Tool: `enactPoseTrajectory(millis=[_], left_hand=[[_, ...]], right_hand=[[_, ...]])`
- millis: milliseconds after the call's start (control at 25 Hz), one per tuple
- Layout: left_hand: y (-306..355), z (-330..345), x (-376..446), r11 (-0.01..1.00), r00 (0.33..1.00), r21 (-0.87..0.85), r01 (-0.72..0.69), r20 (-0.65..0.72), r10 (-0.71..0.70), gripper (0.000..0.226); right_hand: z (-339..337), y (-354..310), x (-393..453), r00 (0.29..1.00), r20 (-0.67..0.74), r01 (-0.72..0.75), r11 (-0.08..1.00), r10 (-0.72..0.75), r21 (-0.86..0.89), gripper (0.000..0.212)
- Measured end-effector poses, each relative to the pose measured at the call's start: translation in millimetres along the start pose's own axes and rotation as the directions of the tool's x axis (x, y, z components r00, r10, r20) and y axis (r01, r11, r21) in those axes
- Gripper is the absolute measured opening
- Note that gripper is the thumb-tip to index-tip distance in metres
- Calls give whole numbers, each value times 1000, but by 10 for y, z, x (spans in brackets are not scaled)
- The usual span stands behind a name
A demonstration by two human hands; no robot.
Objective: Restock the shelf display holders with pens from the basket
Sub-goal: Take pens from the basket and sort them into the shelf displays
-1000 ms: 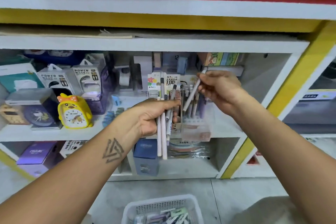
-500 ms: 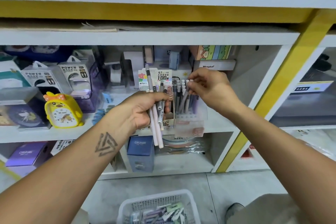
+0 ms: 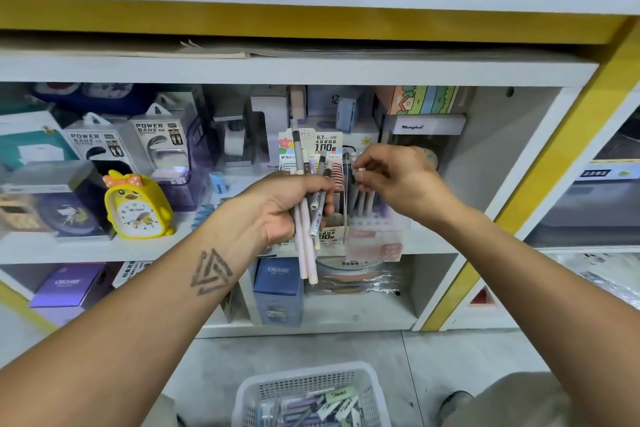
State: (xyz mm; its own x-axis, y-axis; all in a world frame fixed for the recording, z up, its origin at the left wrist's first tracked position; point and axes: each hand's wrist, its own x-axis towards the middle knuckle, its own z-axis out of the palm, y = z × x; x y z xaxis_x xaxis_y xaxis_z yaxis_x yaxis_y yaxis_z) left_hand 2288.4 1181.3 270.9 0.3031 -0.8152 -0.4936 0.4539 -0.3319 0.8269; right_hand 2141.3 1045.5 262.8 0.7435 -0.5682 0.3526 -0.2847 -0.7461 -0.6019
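Note:
My left hand (image 3: 284,204) grips a bundle of pens (image 3: 306,236), pink, white and grey, held upright in front of the middle shelf. Just to its right stands a clear display holder (image 3: 375,239) with several grey and lilac pens upright in it. My right hand (image 3: 398,177) is over that holder and pinches the white top of one pen (image 3: 361,170) standing in it. A white plastic basket (image 3: 311,378) with boxed pen stock sits on the floor below, between my arms.
A yellow duck alarm clock (image 3: 136,206) and power bank boxes (image 3: 162,142) fill the shelf to the left. A lead refill card display (image 3: 325,149) stands behind the pen bundle. Blue CRUHRE box (image 3: 278,291) on the lower shelf. A yellow post (image 3: 540,184) bounds the bay on the right.
My right hand has brought a single pen from a slanted hold above the holder down into it and stays pinched on its top. The left hand's bundle has barely moved.

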Motion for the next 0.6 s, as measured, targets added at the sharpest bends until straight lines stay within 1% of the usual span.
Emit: enactPoseTrajectory(millis=[80,280,480,600], left_hand=[[-5,-11,4,1000,1000,-8,-2,6,2,13],[-19,-45,13,1000,999,-9,-5,45,5,10],[-8,-69,6,1000,997,-4,-11,70,12,11],[-7,-80,-18,1000,995,-25,-13,100,15,11]], right_hand=[[-9,-25,17,998,60,13,1000,-12,-25,12],[-33,-82,49,994,95,66,992,-56,-111,10],[-33,-81,100,995,90,60,991,-49,-122,9],[50,-32,94,999,36,39,983,-34,-177,12]])
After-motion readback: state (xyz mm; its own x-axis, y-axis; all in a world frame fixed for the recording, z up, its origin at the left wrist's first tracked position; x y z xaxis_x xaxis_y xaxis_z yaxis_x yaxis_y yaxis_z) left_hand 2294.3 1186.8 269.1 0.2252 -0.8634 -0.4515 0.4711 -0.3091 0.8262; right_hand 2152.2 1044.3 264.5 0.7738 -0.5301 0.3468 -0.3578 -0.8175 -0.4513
